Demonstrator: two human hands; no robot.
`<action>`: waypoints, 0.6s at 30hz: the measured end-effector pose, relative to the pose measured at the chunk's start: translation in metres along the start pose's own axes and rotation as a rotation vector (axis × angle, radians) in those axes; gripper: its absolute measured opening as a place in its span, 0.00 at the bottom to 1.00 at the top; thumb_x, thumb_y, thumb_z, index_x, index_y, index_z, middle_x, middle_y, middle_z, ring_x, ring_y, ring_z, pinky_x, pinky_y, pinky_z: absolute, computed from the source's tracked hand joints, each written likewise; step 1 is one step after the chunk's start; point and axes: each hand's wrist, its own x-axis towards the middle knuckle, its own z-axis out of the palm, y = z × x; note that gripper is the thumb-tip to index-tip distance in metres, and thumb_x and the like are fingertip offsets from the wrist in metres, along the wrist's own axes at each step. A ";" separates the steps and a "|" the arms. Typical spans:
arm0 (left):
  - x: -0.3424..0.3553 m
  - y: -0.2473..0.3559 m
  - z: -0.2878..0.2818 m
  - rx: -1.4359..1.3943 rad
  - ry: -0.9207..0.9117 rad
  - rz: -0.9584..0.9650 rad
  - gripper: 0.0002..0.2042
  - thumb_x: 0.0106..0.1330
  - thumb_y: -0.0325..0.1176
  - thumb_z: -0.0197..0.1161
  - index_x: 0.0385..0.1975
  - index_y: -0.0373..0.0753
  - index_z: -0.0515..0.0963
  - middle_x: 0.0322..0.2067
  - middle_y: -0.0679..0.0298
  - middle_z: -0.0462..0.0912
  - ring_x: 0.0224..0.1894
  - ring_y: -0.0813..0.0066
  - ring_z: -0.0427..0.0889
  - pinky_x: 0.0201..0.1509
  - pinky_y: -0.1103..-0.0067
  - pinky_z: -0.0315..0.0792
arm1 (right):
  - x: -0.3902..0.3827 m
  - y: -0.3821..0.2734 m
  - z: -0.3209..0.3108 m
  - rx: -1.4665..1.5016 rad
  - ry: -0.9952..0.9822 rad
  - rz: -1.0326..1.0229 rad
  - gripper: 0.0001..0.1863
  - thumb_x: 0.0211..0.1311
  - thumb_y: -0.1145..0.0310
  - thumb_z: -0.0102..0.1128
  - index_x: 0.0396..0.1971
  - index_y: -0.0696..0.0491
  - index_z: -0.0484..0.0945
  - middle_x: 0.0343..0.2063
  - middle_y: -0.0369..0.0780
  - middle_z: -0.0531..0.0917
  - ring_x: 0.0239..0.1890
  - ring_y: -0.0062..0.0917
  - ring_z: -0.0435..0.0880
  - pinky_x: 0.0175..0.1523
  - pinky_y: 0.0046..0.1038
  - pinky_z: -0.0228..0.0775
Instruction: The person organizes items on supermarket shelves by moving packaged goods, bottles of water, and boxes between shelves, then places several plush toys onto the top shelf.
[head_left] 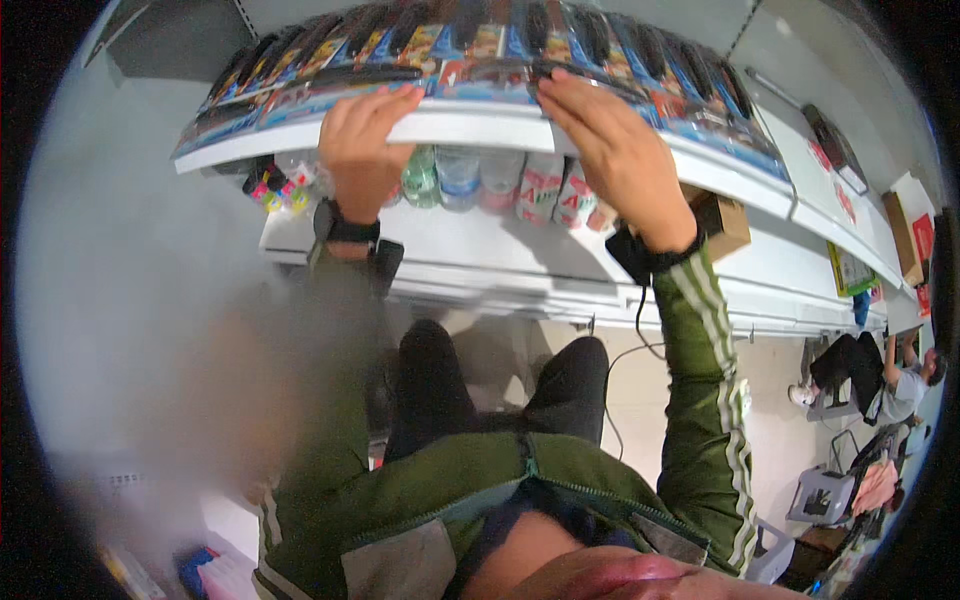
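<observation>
Along the front of the upper white shelf lie several flat packs with blue and orange cards and long black items under clear plastic. My left hand (365,135) reaches over the shelf lip with fingers stretched out, their tips on a front pack (345,78). Farther right, my right hand (612,140) lays its extended fingers on another front pack (490,77), at its black item. Both thumbs are mostly hidden. Behind these, a row of similar packs (465,30) leans upright side by side. Each wrist wears a black strap with a small device.
On the lower shelf (480,245) stand bottles (459,178), pink-and-white cans (540,187) and a brown cardboard box (722,225). A black cable (640,320) hangs from my right wrist. At far right a person (895,385) sits near grey stools (822,493).
</observation>
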 end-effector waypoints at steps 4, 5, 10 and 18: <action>0.002 0.010 -0.011 -0.140 -0.054 -0.048 0.22 0.49 0.26 0.65 0.48 0.42 0.81 0.47 0.65 0.82 0.49 0.61 0.77 0.55 0.68 0.69 | -0.002 0.001 -0.005 -0.006 0.013 -0.055 0.28 0.52 0.76 0.57 0.58 0.55 0.73 0.59 0.41 0.74 0.62 0.34 0.73 0.64 0.32 0.67; 0.002 0.011 -0.013 -0.137 -0.081 -0.056 0.23 0.50 0.25 0.65 0.50 0.42 0.79 0.48 0.64 0.81 0.51 0.60 0.76 0.56 0.67 0.69 | -0.002 -0.004 -0.001 0.060 0.049 -0.038 0.30 0.52 0.74 0.61 0.59 0.55 0.71 0.59 0.42 0.73 0.62 0.35 0.72 0.65 0.34 0.65; -0.003 0.023 -0.038 -0.138 -0.207 0.004 0.32 0.54 0.29 0.65 0.63 0.41 0.68 0.61 0.56 0.71 0.62 0.52 0.68 0.68 0.63 0.60 | -0.016 -0.042 -0.011 -0.109 0.198 -0.018 0.33 0.48 0.71 0.65 0.58 0.58 0.69 0.59 0.45 0.73 0.61 0.38 0.72 0.66 0.40 0.63; -0.090 0.075 -0.079 -0.116 -0.340 -0.127 0.37 0.55 0.32 0.64 0.67 0.33 0.59 0.68 0.46 0.60 0.68 0.47 0.61 0.71 0.62 0.57 | -0.127 -0.102 0.004 0.101 0.075 0.134 0.20 0.45 0.77 0.59 0.43 0.53 0.75 0.47 0.43 0.77 0.50 0.41 0.75 0.56 0.39 0.67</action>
